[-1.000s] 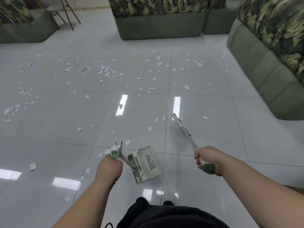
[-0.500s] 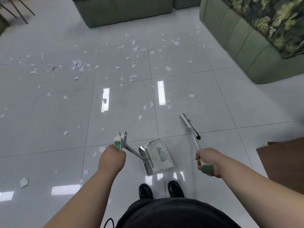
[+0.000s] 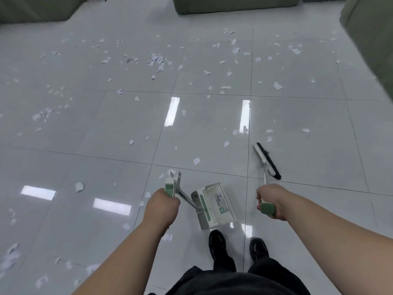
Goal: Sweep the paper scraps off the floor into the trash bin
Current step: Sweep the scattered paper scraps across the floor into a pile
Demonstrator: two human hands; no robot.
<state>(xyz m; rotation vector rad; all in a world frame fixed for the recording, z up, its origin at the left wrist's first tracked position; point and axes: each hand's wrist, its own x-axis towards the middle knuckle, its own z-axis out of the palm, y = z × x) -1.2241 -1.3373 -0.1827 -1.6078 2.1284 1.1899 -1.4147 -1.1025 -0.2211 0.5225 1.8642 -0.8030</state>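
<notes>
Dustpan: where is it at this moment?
Head view, lower centre: the dustpan is just ahead of the black shoes, on the handle gripped by the left hand, with the broom to its right.

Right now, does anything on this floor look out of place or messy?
Yes: torn paper scraps are strewn across the tiled floor, thickest far ahead on the left, some beside the shoes. The dustpan in the left hand and broom in the right hand look intact.

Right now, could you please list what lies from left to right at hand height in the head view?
Crumpled paper scrap, left hand, dustpan, right hand holding the broom.
</notes>
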